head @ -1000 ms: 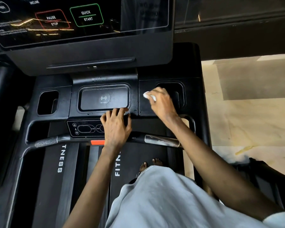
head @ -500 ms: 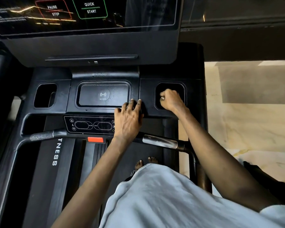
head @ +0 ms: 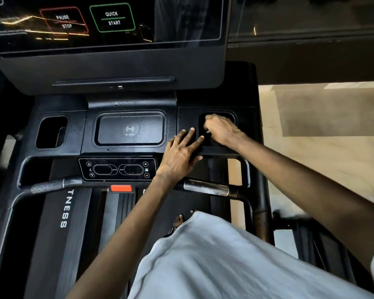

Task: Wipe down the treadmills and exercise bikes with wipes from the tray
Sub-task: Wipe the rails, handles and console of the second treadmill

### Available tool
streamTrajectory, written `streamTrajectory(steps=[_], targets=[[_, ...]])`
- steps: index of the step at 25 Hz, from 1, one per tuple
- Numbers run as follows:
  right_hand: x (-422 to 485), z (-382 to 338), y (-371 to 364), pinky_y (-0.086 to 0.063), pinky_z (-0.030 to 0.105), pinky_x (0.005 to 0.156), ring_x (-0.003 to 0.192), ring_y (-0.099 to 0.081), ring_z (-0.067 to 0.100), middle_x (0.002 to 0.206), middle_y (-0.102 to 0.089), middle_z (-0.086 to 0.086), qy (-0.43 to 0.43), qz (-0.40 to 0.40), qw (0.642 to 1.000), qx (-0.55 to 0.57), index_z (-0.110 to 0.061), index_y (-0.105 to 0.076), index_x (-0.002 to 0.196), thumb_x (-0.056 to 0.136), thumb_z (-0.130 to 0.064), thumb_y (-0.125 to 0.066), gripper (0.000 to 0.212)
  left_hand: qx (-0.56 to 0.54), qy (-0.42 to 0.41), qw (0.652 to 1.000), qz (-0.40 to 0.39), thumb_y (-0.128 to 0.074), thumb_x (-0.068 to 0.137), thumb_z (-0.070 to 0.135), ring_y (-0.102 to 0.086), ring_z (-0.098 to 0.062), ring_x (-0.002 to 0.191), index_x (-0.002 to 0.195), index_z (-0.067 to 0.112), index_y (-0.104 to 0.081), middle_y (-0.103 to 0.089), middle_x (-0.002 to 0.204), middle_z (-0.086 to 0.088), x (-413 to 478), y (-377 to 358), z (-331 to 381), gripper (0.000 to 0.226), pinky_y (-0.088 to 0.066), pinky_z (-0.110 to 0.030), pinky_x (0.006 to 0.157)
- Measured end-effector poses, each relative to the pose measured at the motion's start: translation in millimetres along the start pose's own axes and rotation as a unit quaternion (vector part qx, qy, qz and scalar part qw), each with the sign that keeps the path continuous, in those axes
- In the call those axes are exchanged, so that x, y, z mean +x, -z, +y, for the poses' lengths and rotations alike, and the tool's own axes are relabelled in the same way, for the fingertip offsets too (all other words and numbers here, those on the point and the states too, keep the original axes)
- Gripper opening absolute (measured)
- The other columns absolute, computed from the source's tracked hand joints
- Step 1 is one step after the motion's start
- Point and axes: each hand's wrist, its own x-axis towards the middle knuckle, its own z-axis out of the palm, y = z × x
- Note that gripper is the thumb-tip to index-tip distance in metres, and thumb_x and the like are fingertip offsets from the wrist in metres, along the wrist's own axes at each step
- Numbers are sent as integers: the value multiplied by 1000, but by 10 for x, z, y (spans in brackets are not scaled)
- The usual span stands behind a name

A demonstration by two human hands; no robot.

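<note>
I stand on a black treadmill and look down at its console (head: 130, 100). My right hand (head: 221, 130) is curled inside the right cup holder (head: 234, 117), its fingers closed round a white wipe. Only a pale sliver of the wipe (head: 207, 131) shows under the fingers. My left hand (head: 181, 151) rests flat with spread fingers on the console's front edge, just left of that cup holder. The two hands almost touch.
A wireless charging pad (head: 130, 128) sits mid-console, with a left cup holder (head: 50, 132) beyond it. Below are the button panel (head: 117, 169), a red safety tab (head: 121, 188) and the handlebar (head: 205, 187). The touchscreen (head: 108, 18) rises behind. Tiled floor (head: 322, 158) lies right.
My right hand moved from the console top into the right cup holder, and the wipe became mostly hidden. My left hand slid rightward along the console's front edge.
</note>
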Motion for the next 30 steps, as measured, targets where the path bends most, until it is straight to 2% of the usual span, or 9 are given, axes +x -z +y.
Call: streamTrajectory(steps=[5, 8, 10, 13, 17, 20, 22, 27, 30], targets=[[-139, 156, 168, -54, 41, 79, 104, -66, 35, 112, -65, 16, -33, -98, 984, -142, -1, -66, 110, 92, 6, -49, 26, -19, 4, 1000, -2, -53, 99, 51, -20, -28, 153, 159, 29, -27, -22, 167, -3, 1, 5, 3, 69, -15, -45, 122], [-180, -95, 290, -47, 31, 61, 84, -62, 28, 100, -62, 13, -33, -206, 968, -136, 2, -66, 107, 94, 4, -51, 20, -28, 17, 999, -6, -50, 100, 52, -14, -24, 155, 160, 21, -20, -18, 168, 0, -10, -10, -9, 74, -10, -42, 125], [-209, -147, 314, -45, 29, 59, 79, -60, 25, 97, -63, 10, -42, -248, 962, -105, -1, -67, 101, 92, 2, -53, 16, -33, 17, 999, -7, -49, 101, 52, -12, -22, 155, 160, 16, -19, -18, 168, 0, -9, -3, -10, 76, -8, -41, 126], [-266, 96, 385, -56, 34, 79, 89, -67, 25, 99, -73, 7, -122, -204, 970, 48, -13, -74, 98, 86, -11, -64, 15, -34, 14, 999, -6, -48, 101, 52, -12, -22, 155, 160, 14, -19, -18, 168, -1, -27, -4, -5, 76, -7, -40, 126], [-616, 77, 185, -57, 31, 91, 89, -71, 8, 91, -77, -5, -199, -28, 912, 358, -23, -80, 100, 84, -5, -70, 26, -40, 13, 999, -8, -50, 101, 51, -12, -24, 155, 160, 13, -20, -19, 168, -3, -21, 17, -14, 76, -7, -41, 126], [-945, -229, -167, -52, 24, 91, 96, -65, 11, 106, -68, -5, -177, 135, 919, 325, -22, -73, 121, 92, -7, -60, 35, -41, 16, 999, -19, -50, 102, 47, -11, -23, 155, 161, 14, -17, -15, 168, -1, -34, 54, -5, 75, -6, -40, 125], [-1068, -317, -340, -53, 23, 89, 92, -63, 11, 105, -59, -8, -168, 198, 912, 318, -20, -71, 124, 93, -8, -62, 34, -47, 27, 998, -25, -51, 103, 40, -14, -23, 154, 161, 16, -19, -16, 168, -2, -66, 98, -3, 70, -11, -39, 124], [-929, -535, -479, -59, 29, 83, 86, -63, 9, 100, -56, -8, -122, 235, 893, 363, -17, -77, 100, 89, -13, -74, 12, 28, 42, 998, 31, -53, 101, 36, -40, -27, 139, 146, 17, -48, -49, 149, -6, -203, 396, -81, 49, -25, -39, 118], [-841, -660, -439, -60, 30, 78, 84, -63, 10, 99, -57, -6, -115, 257, 885, 370, -17, -69, 106, 85, -12, -77, 23, 5, 71, 997, 36, -52, 102, 36, -53, -30, 124, 135, 19, -58, -62, 132, -8, -373, 532, -343, 38, -40, -42, 104]])
